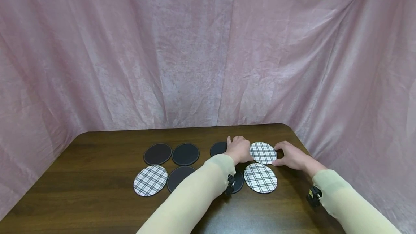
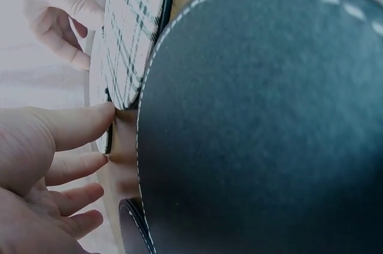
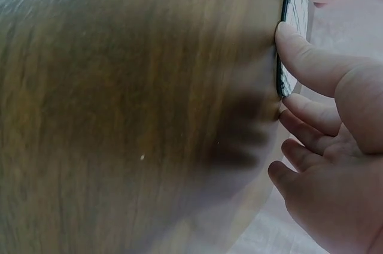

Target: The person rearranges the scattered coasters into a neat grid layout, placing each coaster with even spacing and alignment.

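A round plaid coaster (image 1: 263,152) lies flat at the table's far right, with a hand at either side. My left hand (image 1: 239,150) holds its left edge with thumb and index finger, and the other fingers are spread in the left wrist view. At the right edge, my right hand (image 1: 290,155) grips the rim between thumb (image 3: 293,44) and index finger. Just nearer lies a second plaid coaster (image 1: 260,178). A black coaster (image 1: 218,148) is partly hidden behind my left hand, and another black coaster (image 1: 238,182) shows partly past my left wrist.
On the left of the brown wooden table (image 1: 81,176) lie two black coasters, one at the far left (image 1: 157,154) and one beside it (image 1: 185,154). Nearer are a plaid coaster (image 1: 150,181) and a dark coaster (image 1: 180,177) partly covered by my sleeve. Pink curtains (image 1: 195,53) hang behind.
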Tool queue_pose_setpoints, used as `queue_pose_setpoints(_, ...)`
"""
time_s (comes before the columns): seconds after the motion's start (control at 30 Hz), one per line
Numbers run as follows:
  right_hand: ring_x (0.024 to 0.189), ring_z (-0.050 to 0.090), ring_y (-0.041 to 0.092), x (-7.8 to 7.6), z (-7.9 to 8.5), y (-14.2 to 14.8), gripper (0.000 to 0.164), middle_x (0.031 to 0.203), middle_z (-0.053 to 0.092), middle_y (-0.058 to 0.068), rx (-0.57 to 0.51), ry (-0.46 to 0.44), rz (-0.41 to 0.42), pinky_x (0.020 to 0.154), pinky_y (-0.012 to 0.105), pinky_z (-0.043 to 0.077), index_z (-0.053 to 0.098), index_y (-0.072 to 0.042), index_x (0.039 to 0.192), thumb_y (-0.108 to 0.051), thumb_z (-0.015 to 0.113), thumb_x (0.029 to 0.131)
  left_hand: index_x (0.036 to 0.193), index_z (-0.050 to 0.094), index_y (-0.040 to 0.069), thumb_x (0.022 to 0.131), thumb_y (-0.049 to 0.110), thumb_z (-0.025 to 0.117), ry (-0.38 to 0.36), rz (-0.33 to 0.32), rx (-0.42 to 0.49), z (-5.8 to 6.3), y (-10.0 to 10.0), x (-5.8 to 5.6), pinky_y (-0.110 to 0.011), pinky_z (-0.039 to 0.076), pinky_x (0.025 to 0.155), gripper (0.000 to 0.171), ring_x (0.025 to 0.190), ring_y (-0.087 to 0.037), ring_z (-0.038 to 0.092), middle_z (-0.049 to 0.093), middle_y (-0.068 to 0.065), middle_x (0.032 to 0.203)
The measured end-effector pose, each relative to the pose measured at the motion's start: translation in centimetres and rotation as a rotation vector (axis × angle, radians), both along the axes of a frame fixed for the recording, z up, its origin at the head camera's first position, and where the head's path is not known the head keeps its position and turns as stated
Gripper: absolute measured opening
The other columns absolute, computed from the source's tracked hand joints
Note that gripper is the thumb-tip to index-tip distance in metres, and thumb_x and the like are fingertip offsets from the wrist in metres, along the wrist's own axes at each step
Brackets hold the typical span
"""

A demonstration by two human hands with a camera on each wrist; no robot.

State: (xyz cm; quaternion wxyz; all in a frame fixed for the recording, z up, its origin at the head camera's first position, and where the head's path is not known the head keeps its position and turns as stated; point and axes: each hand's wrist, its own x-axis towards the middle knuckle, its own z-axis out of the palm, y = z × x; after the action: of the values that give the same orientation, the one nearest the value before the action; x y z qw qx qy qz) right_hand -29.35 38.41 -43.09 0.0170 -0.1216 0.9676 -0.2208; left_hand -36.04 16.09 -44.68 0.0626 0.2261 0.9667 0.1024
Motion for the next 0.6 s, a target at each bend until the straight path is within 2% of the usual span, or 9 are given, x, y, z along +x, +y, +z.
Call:
queue_pose_setpoints(0.13,0.136,0.054,0.057,-0.2,-0.1,-0.2,0.065,0.140,0.057,0.037,-0.006,-0.002,0.004,0.111,0.066,0.046,0.063,0.017,0.132,-0.021,0.095,0.089,0.110,0.081,0.022,0.095,0.045,0.088,0.009,0.000,-0.005,-0.5,-0.1,-0.8,-0.065,0.017,0.131,0.029,0.155,-0.030,0.043,0.062,-0.001,0.155)
queue_pose_setpoints(0.27,0.136,0.053,0.058,-0.4,-0.1,-0.5,0.066,0.140,0.057,0.038,-0.010,-0.001,0.018,0.111,0.067,0.045,0.063,0.018,0.132,-0.021,0.095,0.089,0.107,0.079,0.022,0.094,0.045,0.089,-0.003,-0.006,-0.001,-0.5,-0.6,-1.0,-0.066,0.016,0.131,0.028,0.155,-0.031,0.042,0.061,-0.002,0.155)
queue_pose_setpoints(0.6,0.137,0.054,0.056,-0.8,-0.2,-1.5,0.066,0.142,0.058,0.035,0.003,-0.016,0.033,0.111,0.066,0.046,0.063,0.017,0.134,-0.023,0.094,0.091,0.119,0.079,0.021,0.093,0.048,0.089,-0.001,-0.004,-0.004,-0.2,-2.0,-0.9,-0.067,0.016,0.130,0.039,0.154,-0.033,0.042,0.061,-0.004,0.155)
